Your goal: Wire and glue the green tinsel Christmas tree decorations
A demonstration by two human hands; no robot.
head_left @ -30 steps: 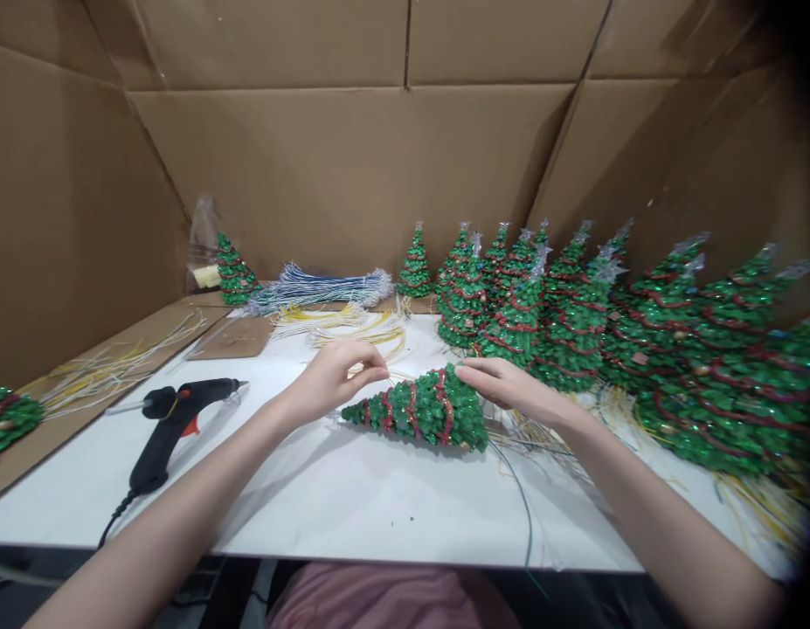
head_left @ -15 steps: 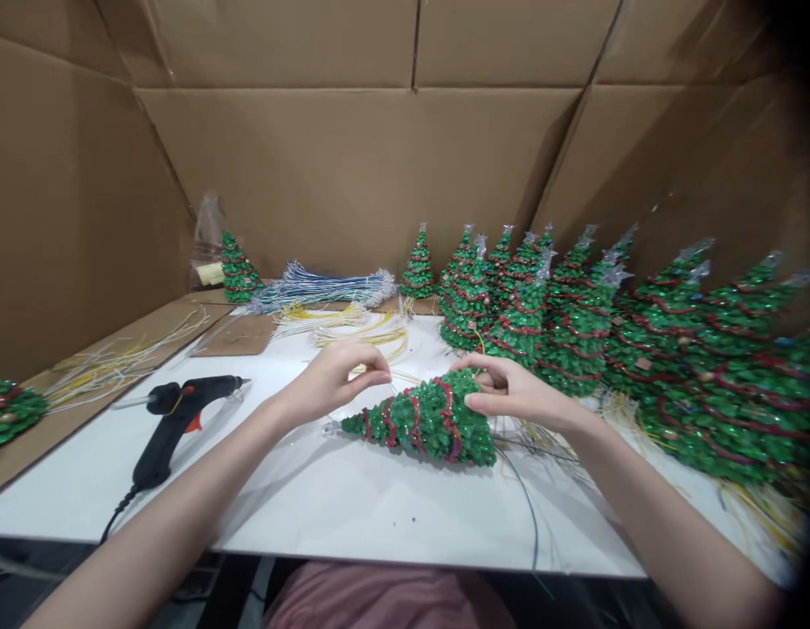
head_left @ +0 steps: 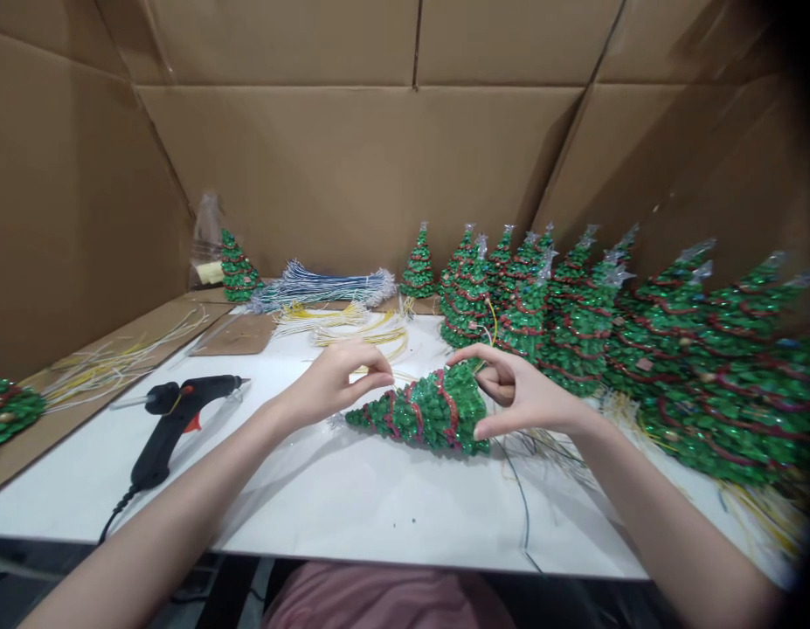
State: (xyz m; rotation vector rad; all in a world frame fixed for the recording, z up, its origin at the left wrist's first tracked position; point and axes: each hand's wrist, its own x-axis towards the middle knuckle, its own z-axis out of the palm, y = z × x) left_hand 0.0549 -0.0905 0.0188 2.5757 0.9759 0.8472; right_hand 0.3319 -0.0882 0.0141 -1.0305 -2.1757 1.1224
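A small green glitter Christmas tree [head_left: 423, 411] with red garland lies on its side on the white table [head_left: 352, 498], tip pointing left. My right hand [head_left: 519, 391] grips its wide base between thumb and fingers. My left hand [head_left: 342, 376] hovers just above and left of the tree's middle, fingers pinched together on a thin yellow wire that is hard to make out. A dark thin wire [head_left: 519, 494] trails from the tree's base toward the table's front edge.
A black glue gun [head_left: 172, 419] lies at the left. Several finished trees [head_left: 614, 341] stand crowded along the right. Bundles of blue-white wires [head_left: 319, 286] and yellow wires [head_left: 352, 325] lie at the back. Cardboard walls [head_left: 352, 166] enclose the table.
My right hand has shifted from resting over the tree's base to clasping it with thumb below and fingers above. The tree turned slightly. My left hand has barely moved.
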